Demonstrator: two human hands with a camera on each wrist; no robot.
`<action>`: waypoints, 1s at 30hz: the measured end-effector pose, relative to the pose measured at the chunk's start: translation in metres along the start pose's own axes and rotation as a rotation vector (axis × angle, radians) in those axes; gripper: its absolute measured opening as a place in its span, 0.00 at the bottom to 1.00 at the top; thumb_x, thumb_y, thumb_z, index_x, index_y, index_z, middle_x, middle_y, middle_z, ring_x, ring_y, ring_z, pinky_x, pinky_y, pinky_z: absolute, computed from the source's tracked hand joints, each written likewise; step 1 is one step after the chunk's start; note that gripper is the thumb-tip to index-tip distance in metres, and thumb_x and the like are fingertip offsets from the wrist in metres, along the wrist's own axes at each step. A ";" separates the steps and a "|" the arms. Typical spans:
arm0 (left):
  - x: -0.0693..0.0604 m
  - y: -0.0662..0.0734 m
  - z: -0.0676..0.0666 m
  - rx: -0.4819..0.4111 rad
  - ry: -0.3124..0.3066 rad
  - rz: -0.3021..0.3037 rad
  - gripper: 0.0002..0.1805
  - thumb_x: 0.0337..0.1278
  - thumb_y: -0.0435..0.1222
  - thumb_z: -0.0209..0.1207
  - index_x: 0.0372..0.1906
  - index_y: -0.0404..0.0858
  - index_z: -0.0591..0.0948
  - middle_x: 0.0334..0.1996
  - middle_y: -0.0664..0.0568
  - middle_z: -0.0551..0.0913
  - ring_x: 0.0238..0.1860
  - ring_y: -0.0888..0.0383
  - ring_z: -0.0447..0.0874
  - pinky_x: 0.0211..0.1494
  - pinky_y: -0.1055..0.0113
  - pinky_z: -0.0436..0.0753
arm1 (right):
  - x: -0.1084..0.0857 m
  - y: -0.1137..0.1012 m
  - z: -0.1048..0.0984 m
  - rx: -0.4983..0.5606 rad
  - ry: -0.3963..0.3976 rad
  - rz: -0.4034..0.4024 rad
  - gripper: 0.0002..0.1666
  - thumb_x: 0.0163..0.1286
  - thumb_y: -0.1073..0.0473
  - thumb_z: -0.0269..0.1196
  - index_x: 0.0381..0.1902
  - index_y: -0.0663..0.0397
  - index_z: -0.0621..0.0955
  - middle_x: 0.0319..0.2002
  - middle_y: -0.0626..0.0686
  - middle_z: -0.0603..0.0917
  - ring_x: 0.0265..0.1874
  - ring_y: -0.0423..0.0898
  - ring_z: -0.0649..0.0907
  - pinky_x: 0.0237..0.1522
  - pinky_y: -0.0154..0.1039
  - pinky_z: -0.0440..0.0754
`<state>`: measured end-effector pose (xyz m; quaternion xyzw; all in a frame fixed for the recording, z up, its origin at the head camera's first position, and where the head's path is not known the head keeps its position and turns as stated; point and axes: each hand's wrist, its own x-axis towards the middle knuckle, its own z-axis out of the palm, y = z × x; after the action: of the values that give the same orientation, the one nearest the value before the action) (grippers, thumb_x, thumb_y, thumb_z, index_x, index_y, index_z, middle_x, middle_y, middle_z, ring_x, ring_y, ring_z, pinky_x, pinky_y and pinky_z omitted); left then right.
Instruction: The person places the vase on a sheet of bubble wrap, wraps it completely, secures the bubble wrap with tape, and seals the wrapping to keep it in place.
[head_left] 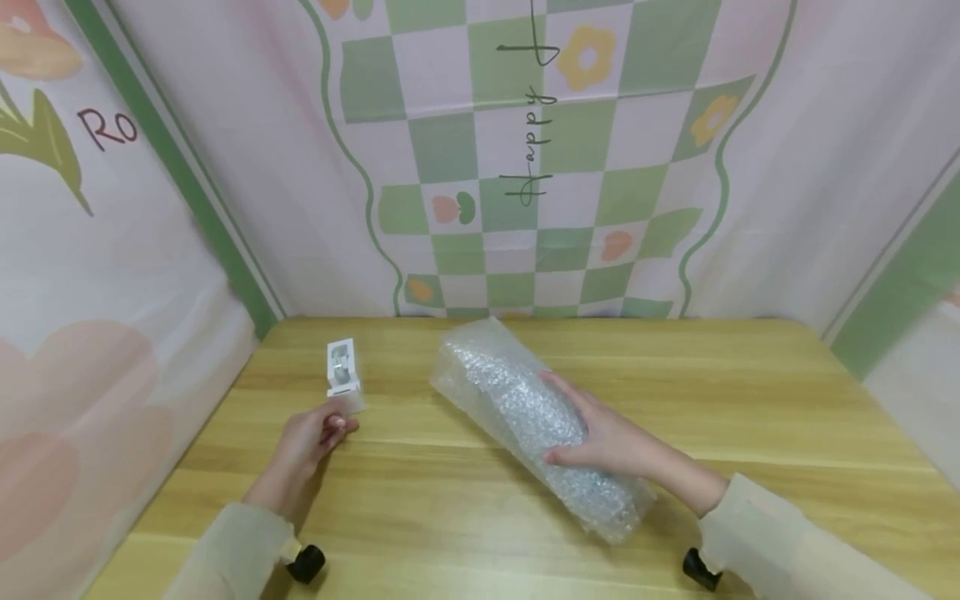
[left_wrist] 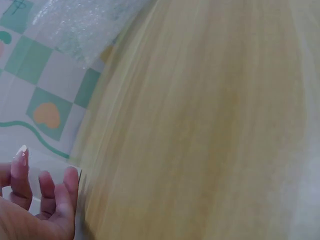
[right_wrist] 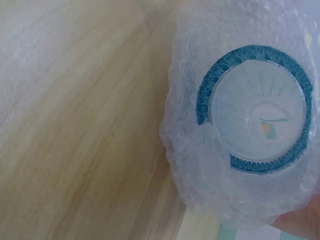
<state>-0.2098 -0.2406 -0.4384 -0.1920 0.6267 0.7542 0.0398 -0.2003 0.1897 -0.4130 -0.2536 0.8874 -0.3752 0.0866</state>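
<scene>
A long bubble-wrapped bundle (head_left: 517,408) lies slantwise on the wooden table. My right hand (head_left: 603,437) grips it from above, thumb on the near side and fingers over the far side. At its end in the right wrist view, a clear ribbed round base (right_wrist: 257,110) shows through the wrap, ringed by a broken teal band (right_wrist: 255,52). On the left stands a small white box (head_left: 343,371) with a cut-out front and something clear inside. The curled fingertips of my left hand (head_left: 311,437) pinch its near lower end; in the left wrist view the hand partly hides it.
The light wooden table (head_left: 750,400) ends at the back against a hanging cloth (head_left: 510,142) with green checks and flowers. Cloth walls also flank both sides. A black wrist piece (head_left: 306,564) sits under the left sleeve, and another (head_left: 701,570) under the right.
</scene>
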 end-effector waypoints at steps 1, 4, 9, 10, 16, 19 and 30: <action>0.000 0.001 0.000 0.003 -0.013 -0.007 0.21 0.75 0.31 0.51 0.20 0.42 0.78 0.15 0.58 0.79 0.28 0.62 0.88 0.39 0.76 0.85 | 0.000 0.000 0.000 -0.001 0.001 -0.002 0.67 0.57 0.42 0.76 0.84 0.33 0.47 0.78 0.70 0.52 0.69 0.79 0.63 0.56 0.79 0.70; -0.001 0.003 0.000 0.016 -0.038 -0.020 0.23 0.77 0.36 0.49 0.18 0.42 0.76 0.15 0.58 0.78 0.29 0.61 0.88 0.42 0.75 0.85 | 0.001 0.001 0.001 0.001 0.001 -0.005 0.67 0.57 0.41 0.76 0.84 0.33 0.47 0.79 0.70 0.52 0.69 0.79 0.63 0.56 0.79 0.70; 0.000 0.004 -0.002 0.002 -0.075 -0.023 0.26 0.80 0.37 0.46 0.18 0.43 0.76 0.15 0.57 0.79 0.30 0.61 0.89 0.45 0.74 0.85 | 0.000 0.002 0.000 0.000 -0.001 0.004 0.67 0.58 0.40 0.75 0.84 0.32 0.46 0.79 0.70 0.51 0.68 0.79 0.63 0.54 0.80 0.71; 0.001 0.004 -0.002 -0.002 -0.083 -0.023 0.26 0.81 0.37 0.46 0.18 0.42 0.76 0.16 0.57 0.79 0.30 0.60 0.89 0.46 0.74 0.85 | 0.000 0.001 0.000 -0.001 0.000 0.004 0.67 0.58 0.40 0.75 0.84 0.32 0.46 0.79 0.70 0.51 0.68 0.79 0.63 0.54 0.80 0.71; 0.005 0.005 -0.003 -0.022 -0.128 -0.016 0.21 0.79 0.32 0.45 0.25 0.41 0.78 0.20 0.56 0.80 0.32 0.59 0.88 0.45 0.72 0.86 | -0.001 0.001 0.000 0.001 0.002 0.004 0.67 0.58 0.42 0.75 0.84 0.33 0.47 0.79 0.69 0.51 0.69 0.78 0.63 0.56 0.79 0.69; 0.005 0.006 -0.002 -0.034 -0.124 -0.024 0.19 0.78 0.31 0.45 0.27 0.41 0.79 0.21 0.56 0.81 0.31 0.59 0.88 0.45 0.71 0.86 | -0.001 0.000 0.000 0.004 0.001 0.005 0.67 0.58 0.42 0.76 0.84 0.34 0.47 0.79 0.69 0.51 0.69 0.78 0.62 0.56 0.79 0.69; 0.004 0.010 0.002 -0.043 -0.078 -0.026 0.23 0.75 0.27 0.45 0.19 0.39 0.76 0.25 0.52 0.85 0.29 0.60 0.87 0.43 0.72 0.86 | -0.001 -0.002 0.000 0.005 0.003 0.006 0.68 0.58 0.41 0.75 0.84 0.34 0.46 0.79 0.69 0.51 0.69 0.79 0.61 0.57 0.80 0.68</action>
<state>-0.2169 -0.2411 -0.4297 -0.1716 0.6057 0.7738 0.0697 -0.1990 0.1891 -0.4113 -0.2500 0.8874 -0.3773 0.0872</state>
